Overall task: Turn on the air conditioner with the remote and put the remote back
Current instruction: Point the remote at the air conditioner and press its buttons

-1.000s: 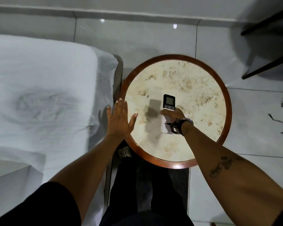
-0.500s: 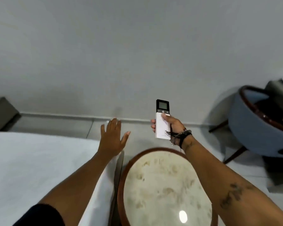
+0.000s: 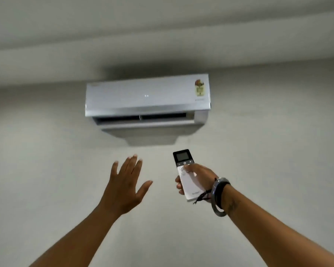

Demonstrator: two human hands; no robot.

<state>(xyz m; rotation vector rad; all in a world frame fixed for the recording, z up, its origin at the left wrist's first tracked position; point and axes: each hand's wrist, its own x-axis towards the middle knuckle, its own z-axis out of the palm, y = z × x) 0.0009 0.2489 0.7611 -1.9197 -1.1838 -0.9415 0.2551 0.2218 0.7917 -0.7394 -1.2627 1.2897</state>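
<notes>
Head view shows the right hand [image 3: 198,178] with fingers wrapped around the white remote [image 3: 187,177], thumb lying on its buttons just under the dark screen, its top pointing up toward the wall-mounted air conditioner [image 3: 148,105], while the empty left hand [image 3: 126,186] is raised beside it with fingers spread.

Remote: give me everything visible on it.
The remote is a slim white bar, plastic by its look, with a black top section holding a small grey screen and a button row including a power symbol. It is upright, pointing toward the air conditioner. The right hand grips it, thumb on its face.
</notes>
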